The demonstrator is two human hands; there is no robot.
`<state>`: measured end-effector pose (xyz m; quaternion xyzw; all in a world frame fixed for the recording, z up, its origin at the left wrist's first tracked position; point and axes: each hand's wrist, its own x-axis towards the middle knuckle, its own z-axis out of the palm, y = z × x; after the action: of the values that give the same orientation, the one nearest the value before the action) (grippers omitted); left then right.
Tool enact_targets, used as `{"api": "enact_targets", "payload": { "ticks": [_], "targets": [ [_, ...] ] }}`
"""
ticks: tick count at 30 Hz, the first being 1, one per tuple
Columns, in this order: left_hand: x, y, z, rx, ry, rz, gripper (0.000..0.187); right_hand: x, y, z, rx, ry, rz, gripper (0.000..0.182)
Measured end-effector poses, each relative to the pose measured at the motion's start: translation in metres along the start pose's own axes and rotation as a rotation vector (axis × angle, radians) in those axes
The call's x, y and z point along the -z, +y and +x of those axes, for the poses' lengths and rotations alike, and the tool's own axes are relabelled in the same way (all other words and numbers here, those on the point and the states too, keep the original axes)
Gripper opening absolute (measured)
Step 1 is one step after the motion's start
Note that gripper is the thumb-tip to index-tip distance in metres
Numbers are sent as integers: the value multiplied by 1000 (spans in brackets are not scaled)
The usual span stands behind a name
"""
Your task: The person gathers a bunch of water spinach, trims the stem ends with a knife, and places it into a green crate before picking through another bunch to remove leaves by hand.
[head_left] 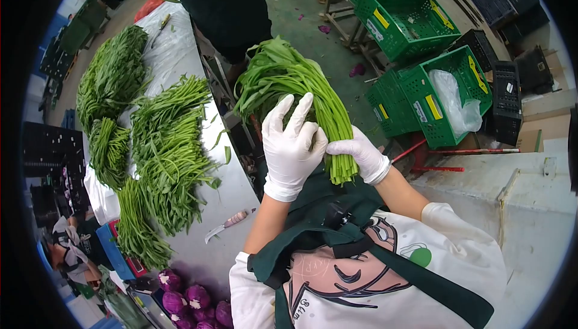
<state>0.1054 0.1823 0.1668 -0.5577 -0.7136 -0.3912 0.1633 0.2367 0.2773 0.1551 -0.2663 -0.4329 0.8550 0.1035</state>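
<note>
In the head view, a bunch of leafy green vegetables [319, 94] is held up in front of my body, leaves at the upper left and cut stems pointing down. My right hand [359, 155], in a white glove, is wrapped round the lower stems. My left hand [293, 151], also white-gloved, is at the bunch's left side. Its thumb and forefinger are pinched together against the stems, while other fingers stretch up over the leaves. Whatever lies in that pinch is hidden.
On the metal table [232, 242] at left lie piled greens [171, 160], a knife [229, 225] and purple cabbages [195, 296]. A blue scale [120, 251] stands beside them. Green crates [409, 25] are at upper right. Another person [226, 10] stands across; a co-worker [72, 245] is lower left.
</note>
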Motion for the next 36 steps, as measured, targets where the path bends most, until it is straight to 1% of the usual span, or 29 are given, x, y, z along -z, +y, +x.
{"api": "enact_targets", "payload": {
  "ticks": [3, 5, 6, 7, 8, 9, 11, 12, 13, 14, 15, 16, 17, 18, 19, 21, 22, 25, 26, 27, 29, 30, 31, 33, 34, 35, 36],
  "targets": [
    [10, 1, 2, 100, -22, -183, 9, 4, 1, 5, 61, 22, -17, 40],
    [14, -1, -5, 98, 30, -274, 8, 12, 1, 5, 61, 10, -49, 36],
    [10, -3, -18, 200, 32, -344, 8, 15, 0, 6, 62, -1, -64, 35],
    [3, -7, -31, 300, 34, -411, 8, 17, -3, 6, 52, 3, -50, 38],
    [-4, -9, -36, 357, -81, -187, 25, 19, -5, 6, 43, 7, -35, 41],
    [-10, -13, -50, 295, -270, 250, 51, 21, -7, 6, 31, 14, -19, 44],
    [-19, -22, -69, 743, -727, 35, 82, 18, -8, 5, 67, 31, -29, 44],
    [-24, -25, -75, 915, -523, -478, 95, 15, -8, 8, 108, 32, -36, 44],
    [-22, -16, -60, 1052, -386, -942, 97, 12, -5, 9, 144, 38, -39, 44],
    [-16, -6, -47, 1029, -328, -1084, 94, 8, -1, 9, 186, 47, 5, 29],
    [-16, 1, -37, 995, -260, -1221, 91, 6, 3, 10, 177, 26, 21, 30],
    [-23, 3, -30, 1021, -357, -1095, 100, 6, 7, 13, 173, -3, 32, 31],
    [-32, 1, -34, 905, -415, -1149, 106, 6, 11, 17, 168, -33, 44, 32],
    [-35, 4, -33, 959, -382, -1303, 109, 6, 16, 21, 199, -28, 21, 38],
    [-36, 6, -32, 1011, -352, -1457, 111, 5, 23, 24, 236, -13, 1, 41],
    [-36, 7, -35, 877, -469, -1427, 113, 3, 34, 28, 316, 28, -37, 47],
    [-29, 15, -31, 845, -402, -1400, 90, 6, 35, 29, 263, -2, -12, 55],
    [-24, 9, -36, 850, -525, -1373, 79, 7, 40, 29, 240, -51, -94, 62],
    [-25, 9, -42, 861, -470, -1396, 59, 9, 35, 34, 276, -92, -387, 68],
    [-22, 10, -42, 877, -470, -1372, 54, 15, 24, 32, 488, -140, -823, 71],
    [-15, 12, -42, 920, -453, -1304, 44, 13, 21, 31, 311, -64, -894, 71],
    [-16, 12, -44, 916, -415, -1269, 37, 12, 9, 32, 199, -240, -879, 70],
    [-12, 10, -43, 973, -429, -1274, 36, 20, 17, 40, 241, -240, -1095, 67],
    [-11, 8, -44, 1020, -400, -1336, 32, 6, 13, 38, 252, -148, -1166, 60],
    [-4, 8, -40, 1061, -441, -1314, 29, 8, 10, 43, 150, -232, -1104, 58],
    [-6, 6, -44, 1108, -411, -1362, 27, 5, 3, 50, 51, -325, -1044, 55],
    [-10, 2, -51, 1121, -414, -1371, 27, 0, -4, 46, 40, -265, -1063, 54]
  ]
}}
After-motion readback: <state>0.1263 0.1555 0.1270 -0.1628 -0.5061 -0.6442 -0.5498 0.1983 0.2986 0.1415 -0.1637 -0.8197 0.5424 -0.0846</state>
